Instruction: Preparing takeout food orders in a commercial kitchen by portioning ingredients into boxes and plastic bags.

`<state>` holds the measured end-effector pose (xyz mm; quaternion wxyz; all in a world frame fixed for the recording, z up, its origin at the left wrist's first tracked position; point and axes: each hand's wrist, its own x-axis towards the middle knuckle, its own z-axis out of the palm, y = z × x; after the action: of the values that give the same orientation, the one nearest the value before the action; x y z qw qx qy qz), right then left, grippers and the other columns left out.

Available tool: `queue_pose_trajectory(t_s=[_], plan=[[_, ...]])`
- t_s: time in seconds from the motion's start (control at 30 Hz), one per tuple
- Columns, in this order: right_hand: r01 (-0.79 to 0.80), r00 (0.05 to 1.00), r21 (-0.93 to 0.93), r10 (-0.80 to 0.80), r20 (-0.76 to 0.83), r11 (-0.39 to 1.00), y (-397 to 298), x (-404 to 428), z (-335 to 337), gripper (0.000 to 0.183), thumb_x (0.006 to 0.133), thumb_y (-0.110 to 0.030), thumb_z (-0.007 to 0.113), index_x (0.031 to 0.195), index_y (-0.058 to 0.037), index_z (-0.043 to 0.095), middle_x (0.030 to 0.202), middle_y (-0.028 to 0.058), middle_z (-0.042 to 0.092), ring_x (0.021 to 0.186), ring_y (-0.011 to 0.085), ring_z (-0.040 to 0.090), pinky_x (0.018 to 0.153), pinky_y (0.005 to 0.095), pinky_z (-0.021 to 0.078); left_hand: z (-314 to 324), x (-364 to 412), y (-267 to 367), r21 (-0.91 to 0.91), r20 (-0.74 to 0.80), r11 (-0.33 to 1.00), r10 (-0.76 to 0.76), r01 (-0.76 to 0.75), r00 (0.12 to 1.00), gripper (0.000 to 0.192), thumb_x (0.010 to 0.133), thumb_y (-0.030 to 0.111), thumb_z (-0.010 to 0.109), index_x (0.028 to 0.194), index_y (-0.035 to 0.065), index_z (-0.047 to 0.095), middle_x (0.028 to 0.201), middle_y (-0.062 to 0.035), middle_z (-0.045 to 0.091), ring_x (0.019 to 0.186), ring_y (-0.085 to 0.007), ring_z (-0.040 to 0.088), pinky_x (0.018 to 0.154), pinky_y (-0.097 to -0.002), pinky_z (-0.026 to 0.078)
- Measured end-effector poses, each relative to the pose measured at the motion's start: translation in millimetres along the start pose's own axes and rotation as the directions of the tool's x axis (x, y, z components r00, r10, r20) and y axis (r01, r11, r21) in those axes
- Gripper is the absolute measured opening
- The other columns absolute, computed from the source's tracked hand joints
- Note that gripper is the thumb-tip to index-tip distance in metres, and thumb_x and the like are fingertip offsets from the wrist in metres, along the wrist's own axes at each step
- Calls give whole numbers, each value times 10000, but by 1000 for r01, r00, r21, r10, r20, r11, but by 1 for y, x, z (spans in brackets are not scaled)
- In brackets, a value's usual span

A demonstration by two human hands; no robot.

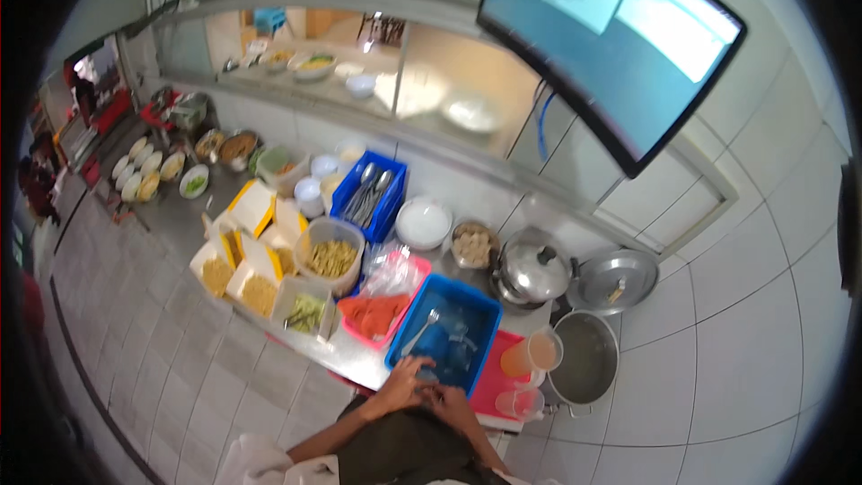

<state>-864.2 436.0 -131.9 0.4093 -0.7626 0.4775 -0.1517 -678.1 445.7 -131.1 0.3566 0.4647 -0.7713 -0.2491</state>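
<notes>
A blue plastic basin [486, 323] stands before me at the counter's edge, with a fork [421, 333] and some clear items in it. My left hand [404, 380] is at the basin's near rim, its fingers spread towards the inside. My right hand [448, 404] is close beside it, fingers bent; whether either hand holds something small is hidden. Left of the basin, an orange-red cloth [377, 313] and clear plastic bags [390, 273] lie in a pink tray [423, 274].
Left are food boxes [259, 293], a tub of cut vegetables [331, 257] and a blue cutlery bin [397, 192]. Right stand a pitcher of orange drink [522, 356], a lidded pot [535, 269] and a large open pot [584, 357]. A monitor [606, 40] hangs above.
</notes>
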Motion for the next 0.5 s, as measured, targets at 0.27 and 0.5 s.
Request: queue_pose_trajectory(t_s=[0.27,0.5], plan=[[-97,993,495,114,-4,863,-6,9,-12,276,964,-198,538,807,13,624,685,-50,515,655,47,442,566,244,358,-7,29,-12,-124,-77,991,41,-50,996,219,618,55,636,801,114,741,1080,-63,597,1029,-301,498,915,-422,381],[-132,982,576,185,-34,807,6,9,-19,317,968,-220,544,730,-13,575,654,-70,456,612,30,380,539,232,286,1,48,-7,-120,-7,991,-67,66,998,191,651,50,713,812,138,767,1083,-60,588,1027,-272,508,889,-391,403]])
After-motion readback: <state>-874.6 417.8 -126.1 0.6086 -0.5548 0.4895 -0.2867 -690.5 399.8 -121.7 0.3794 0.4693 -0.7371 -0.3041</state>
